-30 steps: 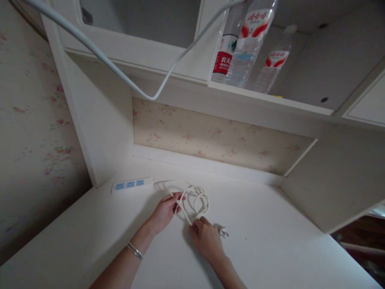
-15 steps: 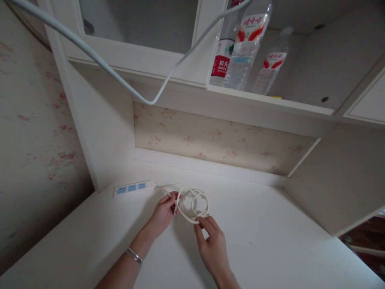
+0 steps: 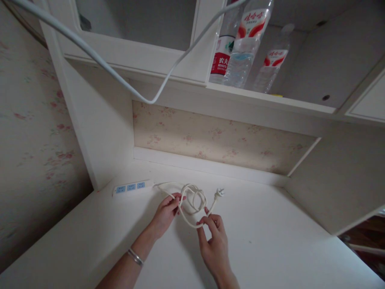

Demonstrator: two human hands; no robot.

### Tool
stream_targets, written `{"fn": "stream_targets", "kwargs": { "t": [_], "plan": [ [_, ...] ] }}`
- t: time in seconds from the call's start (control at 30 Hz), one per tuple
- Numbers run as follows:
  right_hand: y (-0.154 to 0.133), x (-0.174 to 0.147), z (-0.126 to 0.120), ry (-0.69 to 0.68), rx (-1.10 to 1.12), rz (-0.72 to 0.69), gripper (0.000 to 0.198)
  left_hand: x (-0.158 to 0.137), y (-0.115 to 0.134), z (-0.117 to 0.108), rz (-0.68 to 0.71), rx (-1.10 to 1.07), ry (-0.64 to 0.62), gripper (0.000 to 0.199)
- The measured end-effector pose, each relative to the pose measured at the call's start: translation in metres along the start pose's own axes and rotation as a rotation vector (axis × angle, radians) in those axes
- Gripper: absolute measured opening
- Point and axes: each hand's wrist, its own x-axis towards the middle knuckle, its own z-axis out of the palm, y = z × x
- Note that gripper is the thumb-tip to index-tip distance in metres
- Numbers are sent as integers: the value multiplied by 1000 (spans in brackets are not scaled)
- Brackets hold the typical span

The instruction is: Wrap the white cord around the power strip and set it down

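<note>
A white power strip [image 3: 131, 187] with blue socket faces lies on the white desktop [image 3: 258, 249], left of my hands. Its white cord [image 3: 197, 192] runs to the right and forms several loose loops. My left hand [image 3: 166, 210] pinches the loops at their left side. Between the thumb and fingers of my right hand [image 3: 213, 233] is the lower right part of the cord. The plug [image 3: 220, 192] sticks out just beyond my right fingers, its pins showing.
A thick white cable [image 3: 120, 78] hangs across the upper view, close to the camera. Plastic bottles [image 3: 249, 40] stand on the cabinet shelf [image 3: 270, 98] above the desk. A side panel [image 3: 337, 176] bounds the right, and flowered wallpaper [image 3: 36, 140] covers the left wall.
The plug has come into view beyond my right hand. My right hand has shifted slightly right and down, drawing out the cord loop. My left hand stays nearly in place.
</note>
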Motion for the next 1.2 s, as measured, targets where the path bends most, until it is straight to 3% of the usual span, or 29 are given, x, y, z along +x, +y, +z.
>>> {"fn": "stream_targets", "kwargs": {
  "t": [0.1,0.27,0.4,0.57,0.7,0.83,1.0,1.2],
  "plan": [
    [-1,3,4,-150,206,92,8,-1,2,0,-28,8,20,29],
    [8,6,15,-274,522,189,11,0,-1,-2,-50,38,85,35],
    [6,13,23,-297,455,190,25,1,-6,-3,-68,67,63,34],
    [8,15,45,-356,365,116,9,2,-3,-7,-82,62,31,24],
    [23,14,58,-290,440,190,2,-1,4,-7,-118,87,-4,23],
    [36,17,60,-233,546,310,9,-5,3,0,-142,162,-86,20],
    [36,19,60,-71,610,405,17,-6,-7,3,-120,225,-52,17],
    [27,16,62,-93,866,435,27,-4,-11,4,-137,353,-5,17]
  ]
}}
